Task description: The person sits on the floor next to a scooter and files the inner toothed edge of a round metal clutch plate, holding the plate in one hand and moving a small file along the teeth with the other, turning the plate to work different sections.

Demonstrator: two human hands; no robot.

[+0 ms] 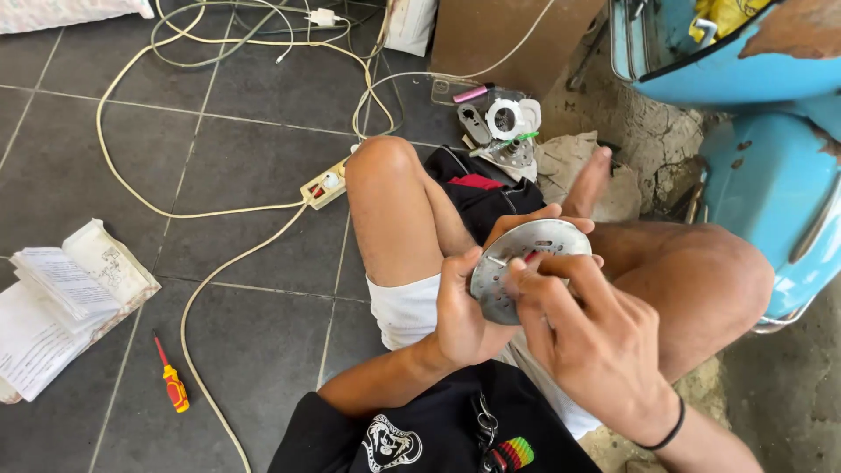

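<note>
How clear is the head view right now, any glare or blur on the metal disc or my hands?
Head view: even daylight, soft shadows. The metal disc shows a mild sheen, no harsh glare. The right hand is slightly motion-blurred at the fingers; the left hand is sharper. Floor tiles and the screwdriver stay crisp; wide-angle bending at the edges.

Silver-grey metal disc (526, 263), red-and-yellow screwdriver (172, 378), dark grey tiled floor (245, 175)

brown cardboard box (508, 35) top centre, white printed leaflet (61, 298) left
</note>
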